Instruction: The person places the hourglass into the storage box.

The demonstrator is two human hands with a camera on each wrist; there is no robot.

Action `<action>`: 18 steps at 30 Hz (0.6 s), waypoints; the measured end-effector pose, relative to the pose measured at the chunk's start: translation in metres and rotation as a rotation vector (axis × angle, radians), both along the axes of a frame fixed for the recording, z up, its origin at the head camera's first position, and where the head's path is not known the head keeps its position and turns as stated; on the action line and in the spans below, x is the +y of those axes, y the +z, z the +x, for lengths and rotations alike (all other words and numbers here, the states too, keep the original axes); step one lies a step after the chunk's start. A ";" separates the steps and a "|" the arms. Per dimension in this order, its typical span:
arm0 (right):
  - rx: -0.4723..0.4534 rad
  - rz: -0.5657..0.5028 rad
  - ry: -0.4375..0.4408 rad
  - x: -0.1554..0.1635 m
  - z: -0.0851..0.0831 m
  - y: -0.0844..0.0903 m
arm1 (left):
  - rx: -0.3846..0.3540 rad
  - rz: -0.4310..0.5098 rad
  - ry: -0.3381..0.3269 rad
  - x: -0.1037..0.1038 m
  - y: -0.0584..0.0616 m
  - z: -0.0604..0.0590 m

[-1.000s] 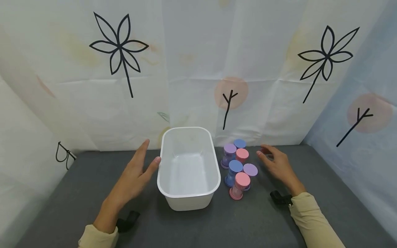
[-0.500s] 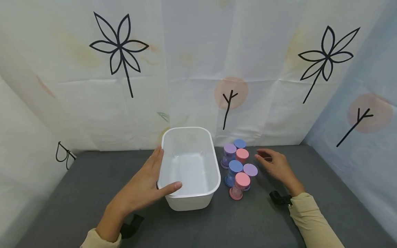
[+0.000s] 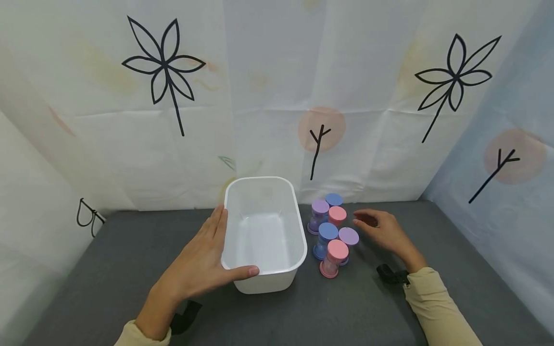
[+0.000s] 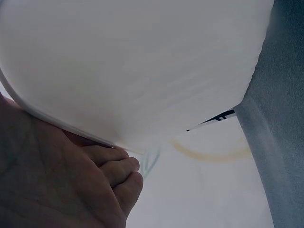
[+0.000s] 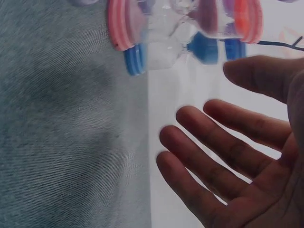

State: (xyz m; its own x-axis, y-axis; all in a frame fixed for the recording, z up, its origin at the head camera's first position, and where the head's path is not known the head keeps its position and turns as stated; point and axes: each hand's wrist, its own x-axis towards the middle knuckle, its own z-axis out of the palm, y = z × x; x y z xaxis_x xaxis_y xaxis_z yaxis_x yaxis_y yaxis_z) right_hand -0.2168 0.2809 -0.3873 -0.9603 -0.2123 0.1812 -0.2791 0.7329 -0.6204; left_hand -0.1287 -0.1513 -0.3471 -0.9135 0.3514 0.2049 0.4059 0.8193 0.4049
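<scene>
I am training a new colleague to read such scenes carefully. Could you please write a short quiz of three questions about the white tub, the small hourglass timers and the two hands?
1. True or false: the left hand grips the rim of the white rectangular plastic tub, thumb over its near edge.
2. How many small plastic hourglass timers with coloured caps stand on the grey cloth-covered table? A) four B) six C) eight
3. Fill in: the right hand, fingers relaxed, holds ____.

Key
1. True.
2. B: two pink-capped, two blue-capped and two purple-capped, clustered right of the tub.
3. Nothing; it hovers beside the timers.
</scene>
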 end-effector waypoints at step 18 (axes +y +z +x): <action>-0.229 -0.331 0.412 0.015 0.007 0.018 | -0.010 -0.005 0.001 0.000 -0.001 0.000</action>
State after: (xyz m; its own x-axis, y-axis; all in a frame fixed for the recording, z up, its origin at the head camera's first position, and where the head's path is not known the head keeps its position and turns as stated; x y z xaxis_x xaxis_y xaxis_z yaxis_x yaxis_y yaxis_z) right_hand -0.2094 0.2961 -0.3695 -0.8328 -0.5448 0.0986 -0.3318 0.3485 -0.8766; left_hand -0.1286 -0.1512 -0.3479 -0.9157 0.3519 0.1939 0.4014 0.8217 0.4046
